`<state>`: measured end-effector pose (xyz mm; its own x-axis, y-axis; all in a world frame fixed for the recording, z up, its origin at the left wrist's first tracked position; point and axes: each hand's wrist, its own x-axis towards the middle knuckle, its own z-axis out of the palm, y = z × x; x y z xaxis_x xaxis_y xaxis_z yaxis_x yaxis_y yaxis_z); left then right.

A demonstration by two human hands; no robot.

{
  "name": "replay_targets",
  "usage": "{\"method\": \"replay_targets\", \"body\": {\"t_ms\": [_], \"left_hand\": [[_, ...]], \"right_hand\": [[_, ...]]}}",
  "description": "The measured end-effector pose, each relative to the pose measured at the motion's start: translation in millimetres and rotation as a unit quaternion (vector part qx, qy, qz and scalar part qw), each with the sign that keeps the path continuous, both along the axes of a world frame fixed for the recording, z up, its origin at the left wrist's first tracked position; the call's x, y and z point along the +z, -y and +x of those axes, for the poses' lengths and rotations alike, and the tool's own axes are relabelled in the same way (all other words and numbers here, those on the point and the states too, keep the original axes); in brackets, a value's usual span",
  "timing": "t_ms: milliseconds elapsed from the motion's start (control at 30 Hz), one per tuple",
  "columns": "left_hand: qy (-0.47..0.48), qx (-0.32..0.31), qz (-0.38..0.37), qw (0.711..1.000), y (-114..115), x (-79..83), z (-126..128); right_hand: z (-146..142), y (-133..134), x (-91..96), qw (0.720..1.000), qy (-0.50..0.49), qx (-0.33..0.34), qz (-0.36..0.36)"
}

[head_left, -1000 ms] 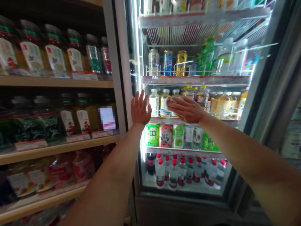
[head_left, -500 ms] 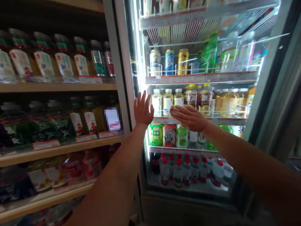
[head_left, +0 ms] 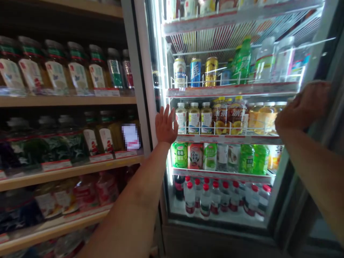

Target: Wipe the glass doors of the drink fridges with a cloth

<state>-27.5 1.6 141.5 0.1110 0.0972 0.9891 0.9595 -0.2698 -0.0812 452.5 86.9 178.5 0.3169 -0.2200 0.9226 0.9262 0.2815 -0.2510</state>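
Note:
I stand before a lit drinks fridge with a glass door (head_left: 322, 39). My left hand (head_left: 166, 125) is open, with its palm flat and fingers spread against the glass near the left edge, level with a row of pale yellow-capped bottles (head_left: 194, 118). My right hand (head_left: 303, 105) is far to the right, its fingers curled over the right edge of the door frame. A small whitish bit shows by its knuckles, but I cannot make out what it is.
Inside the fridge are cans (head_left: 195, 71) on an upper wire shelf, green and pink cartons and bottles (head_left: 188, 154) lower down, and red-capped bottles (head_left: 205, 200) at the bottom. To the left, wooden shelves (head_left: 67, 101) hold rows of labelled bottles and packets.
My right hand left the middle of the glass, where it lay flat over a white cloth, and swept right to the door's edge. The left hand stayed put on the glass.

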Motion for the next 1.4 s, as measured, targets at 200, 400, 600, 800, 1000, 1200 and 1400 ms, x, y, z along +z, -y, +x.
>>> {"method": "replay_targets", "body": {"t_ms": [200,400,600,800,1000,1200,1400], "left_hand": [[-0.002,0.010,0.008,1.000,2.5,1.5,2.0],[0.004,0.002,-0.003,1.000,1.4,1.1,1.1],[-0.001,0.022,0.000,1.000,3.3,0.1,2.4],[0.002,0.006,-0.001,1.000,3.9,1.1,2.5],[0.018,-0.041,-0.003,0.999,2.6,3.8,2.0],[0.015,-0.044,0.011,0.999,1.4,4.0,2.2],[0.011,-0.049,0.019,0.999,-0.6,2.8,1.4]], "right_hand": [[-19.8,33.7,-31.4,0.990,-0.070,0.065,-0.108],[-22.3,35.8,-30.5,0.990,-0.069,0.067,-0.103],[-19.5,34.9,-36.8,0.990,-0.073,0.062,-0.105],[-40.0,24.3,-20.3,0.982,-0.128,0.112,-0.085],[-79.8,30.2,-12.5,0.997,-0.031,0.070,-0.016],[-117.9,47.4,-16.7,0.993,0.063,0.095,-0.006],[-208.0,67.3,-35.6,0.967,0.217,0.118,-0.064]]}}
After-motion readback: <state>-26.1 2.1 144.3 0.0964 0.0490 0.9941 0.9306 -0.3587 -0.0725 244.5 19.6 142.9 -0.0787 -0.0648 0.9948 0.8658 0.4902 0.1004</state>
